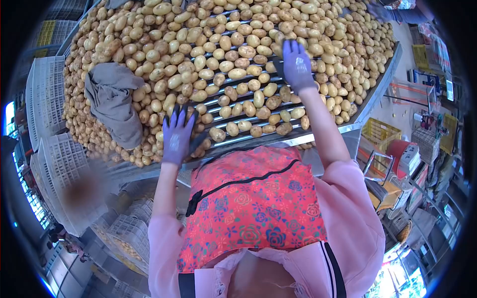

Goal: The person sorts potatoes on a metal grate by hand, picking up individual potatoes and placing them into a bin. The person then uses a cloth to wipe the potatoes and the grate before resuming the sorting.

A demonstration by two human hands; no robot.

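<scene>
Yellow-brown potatoes [246, 51] are heaped over a sorting table with metal rollers [218, 105]. My left hand [177, 136], in a purple glove with dark fingertips, lies palm down on potatoes near the table's front edge. Its fingers are spread, and no potato shows in its grasp. Farther out to the right, my right hand [298, 67] wears a matching glove and rests on the pile, fingers stretched forward, thumb apart. Whatever lies under each palm is hidden. A crumpled grey cloth [114, 102] lies on the potatoes left of my left hand.
White plastic crates [45, 97] stand along the left side. The table's metal edge [293, 141] runs right in front of my body. At right are a yellow crate [380, 134] and a red container [400, 154]. Part of another person [407, 11] shows at the far right corner.
</scene>
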